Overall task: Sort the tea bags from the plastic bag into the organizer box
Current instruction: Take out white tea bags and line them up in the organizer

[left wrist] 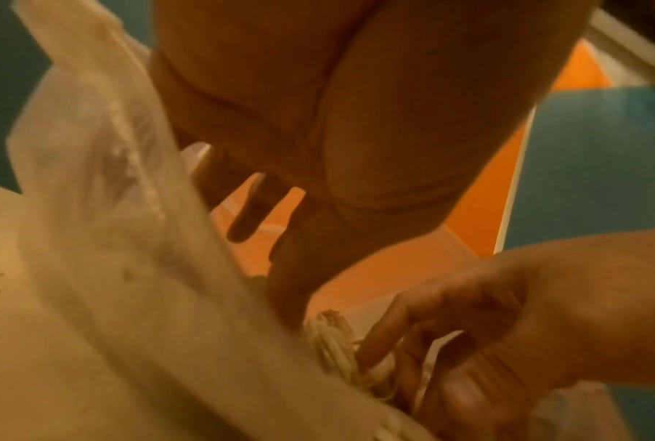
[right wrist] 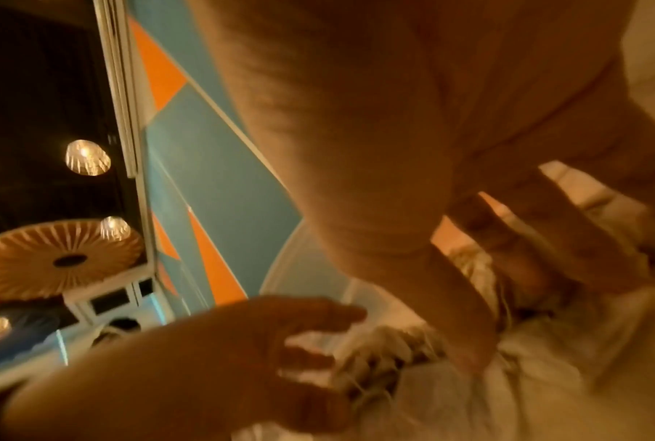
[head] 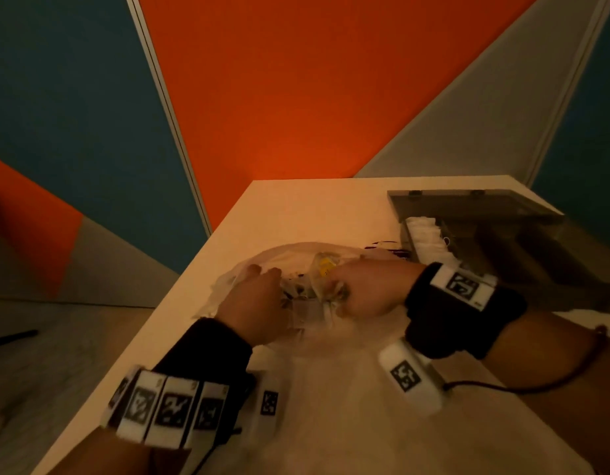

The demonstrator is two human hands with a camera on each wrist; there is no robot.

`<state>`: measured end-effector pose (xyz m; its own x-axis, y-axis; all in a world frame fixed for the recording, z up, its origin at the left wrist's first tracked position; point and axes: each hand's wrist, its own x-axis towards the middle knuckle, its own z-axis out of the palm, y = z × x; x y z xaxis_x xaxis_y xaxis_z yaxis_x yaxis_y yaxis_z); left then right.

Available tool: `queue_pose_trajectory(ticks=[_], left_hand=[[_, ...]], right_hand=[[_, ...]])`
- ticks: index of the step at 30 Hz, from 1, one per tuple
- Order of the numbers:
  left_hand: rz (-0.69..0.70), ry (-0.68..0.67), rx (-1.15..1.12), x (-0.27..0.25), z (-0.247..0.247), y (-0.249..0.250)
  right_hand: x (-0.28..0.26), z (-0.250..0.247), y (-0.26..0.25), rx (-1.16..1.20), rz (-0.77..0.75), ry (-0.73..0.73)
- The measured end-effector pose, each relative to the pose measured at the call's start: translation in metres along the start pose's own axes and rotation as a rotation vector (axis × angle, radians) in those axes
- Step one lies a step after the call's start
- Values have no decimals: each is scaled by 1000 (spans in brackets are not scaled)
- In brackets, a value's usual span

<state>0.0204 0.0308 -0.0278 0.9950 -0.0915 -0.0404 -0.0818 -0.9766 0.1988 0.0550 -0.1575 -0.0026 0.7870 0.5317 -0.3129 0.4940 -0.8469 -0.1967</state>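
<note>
A crumpled clear plastic bag [head: 290, 253] lies in the middle of the white table [head: 296, 207]; loose tea bags [head: 314, 293] with strings show in its mouth. My right hand [head: 362, 289] reaches in from the right, and its thumb and fingers pinch a bunch of tea bags [left wrist: 330, 343]. My left hand [head: 259, 299] sits at the bag's left side with fingers loosely spread, touching the plastic [left wrist: 111, 209]. The grey organizer box [head: 536, 265] stands at the table's far right with its lid [head: 468, 204] up. One compartment holds white tea bags [head: 425, 231].
The table's left edge [head: 201, 265] runs diagonally close to my left hand, with floor beyond. An orange and teal wall stands behind the table. A dark cable [head: 523, 385] trails from my right wrist. Small dark red scraps [head: 386, 248] lie between bag and box.
</note>
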Motion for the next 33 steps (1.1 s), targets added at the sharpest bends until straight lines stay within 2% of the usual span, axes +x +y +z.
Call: queue_pose_trajectory(ticks=[6,9,13,16,19,22,29,31,33], left_hand=[[-181,-206,99,29,-1,-1],[-147,-239,196,30,-7,4],[-63,-168,250,27,-11,10],[-52,-72,83,28,-12,8],[-24,-83,-239,29,-13,6],[-36,-35,-483,26,-9,10],[-60,57,-537,25,-7,14],[-42,64,-596,24,-8,14],[-10,102,-647,21,-9,14]], right_hand=[[22,23,-22,-50,-88,25],[30,27,-23,-111,-59,21],[30,32,-20,-77,7,99],[22,28,-10,-45,15,227],[5,12,0,75,54,259],[-7,2,10,152,66,248],[-8,17,2,108,37,-24],[-6,22,2,81,42,43],[-7,21,4,101,60,173]])
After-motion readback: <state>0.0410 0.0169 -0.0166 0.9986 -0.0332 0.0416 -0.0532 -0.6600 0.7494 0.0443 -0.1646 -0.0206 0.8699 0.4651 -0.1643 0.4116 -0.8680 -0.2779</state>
